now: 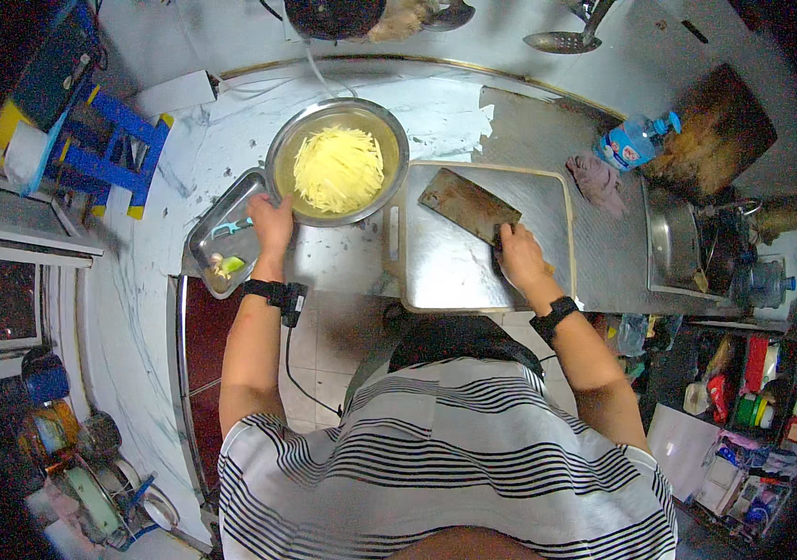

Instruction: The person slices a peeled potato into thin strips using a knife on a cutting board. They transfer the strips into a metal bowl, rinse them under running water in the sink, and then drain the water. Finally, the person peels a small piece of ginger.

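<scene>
My right hand grips the handle of a cleaver, whose broad, stained blade lies over the metal surface of a cutting board. At the left, my left hand is at the lower left rim of a round metal bowl, its fingers partly hidden from view. Pale yellow shredded strips, apparently potato, are heaped in the bowl. Beside that hand, a metal tray holds a turquoise-handled peeler, a green vegetable piece and what look like garlic cloves.
A crumpled cloth and a blue pump bottle stand near the sink at the right. A browned board leans on the wall. Blue and yellow plastic stools are at the left. A slotted ladle hangs above.
</scene>
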{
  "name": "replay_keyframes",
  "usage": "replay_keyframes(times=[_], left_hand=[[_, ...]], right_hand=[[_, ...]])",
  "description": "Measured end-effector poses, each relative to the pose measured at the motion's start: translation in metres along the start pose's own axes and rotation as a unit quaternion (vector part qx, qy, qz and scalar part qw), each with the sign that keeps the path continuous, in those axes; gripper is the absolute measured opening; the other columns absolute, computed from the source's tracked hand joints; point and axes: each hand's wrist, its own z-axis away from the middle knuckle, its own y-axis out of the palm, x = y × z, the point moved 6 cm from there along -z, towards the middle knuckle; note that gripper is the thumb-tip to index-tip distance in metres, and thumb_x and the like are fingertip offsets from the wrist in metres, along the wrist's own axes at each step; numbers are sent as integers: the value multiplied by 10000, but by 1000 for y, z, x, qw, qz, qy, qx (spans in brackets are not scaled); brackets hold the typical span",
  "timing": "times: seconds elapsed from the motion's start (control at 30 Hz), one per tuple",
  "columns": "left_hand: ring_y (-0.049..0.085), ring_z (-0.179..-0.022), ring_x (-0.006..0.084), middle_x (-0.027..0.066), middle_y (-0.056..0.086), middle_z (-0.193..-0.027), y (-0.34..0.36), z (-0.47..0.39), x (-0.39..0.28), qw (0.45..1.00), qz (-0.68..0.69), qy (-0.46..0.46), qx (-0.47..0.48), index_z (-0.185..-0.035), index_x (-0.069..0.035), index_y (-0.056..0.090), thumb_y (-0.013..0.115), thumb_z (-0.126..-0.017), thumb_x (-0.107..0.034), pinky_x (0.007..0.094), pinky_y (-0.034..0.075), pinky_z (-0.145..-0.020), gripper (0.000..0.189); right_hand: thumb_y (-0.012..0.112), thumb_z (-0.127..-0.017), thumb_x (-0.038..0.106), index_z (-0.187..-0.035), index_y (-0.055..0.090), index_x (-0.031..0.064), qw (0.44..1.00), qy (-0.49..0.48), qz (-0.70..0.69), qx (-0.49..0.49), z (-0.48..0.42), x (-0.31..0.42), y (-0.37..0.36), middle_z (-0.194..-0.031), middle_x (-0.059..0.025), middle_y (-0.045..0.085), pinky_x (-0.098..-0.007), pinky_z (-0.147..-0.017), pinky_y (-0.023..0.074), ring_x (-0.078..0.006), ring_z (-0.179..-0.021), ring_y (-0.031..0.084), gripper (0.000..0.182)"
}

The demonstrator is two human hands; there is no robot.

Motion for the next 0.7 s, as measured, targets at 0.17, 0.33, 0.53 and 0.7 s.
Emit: replay_keyframes(times=[0.17, 0.33, 0.53, 0.7], left_hand=[[523, -764, 360, 203, 534, -763, 3, -15, 5, 992, -60, -40, 101, -763, 65, 499, 687, -637, -271, 391, 416, -678, 405], [570, -551, 271, 162, 545, -619, -1, -17, -6, 987, 11, -61, 149, -670, 33, 479, 670, -660, -210, 357, 435, -480, 310], [499, -348, 143, 95, 519, -528, -15, -4, -35, 954, 195, -102, 204, -647, -21, 404, 644, -710, -150, 257, 393, -318, 278], [542, -416, 163, 87, 526, -569, -12, -16, -10, 947, 208, -119, 214, -645, -45, 370, 644, -720, -151, 259, 431, -343, 303]], right_hand=[[600, -697, 204, -890, 529, 11, 997, -69, 2, -32, -32, 48, -30, -864, -167, 520, -431, -694, 449, -343, -782, 532, 281], [587, -748, 248, -925, 519, -21, 977, -9, -211, 8, -89, 95, -23, -857, -220, 558, -425, -706, 449, -279, -810, 570, 330], [618, -754, 188, -815, 461, -101, 843, 180, -489, 135, -137, 124, 11, -661, -135, 536, -257, -325, 429, -152, -397, 512, 334], [632, -713, 74, -731, 401, 4, 761, 181, -608, 138, -142, 129, 15, -540, -83, 518, -254, -317, 416, -142, -384, 505, 241]])
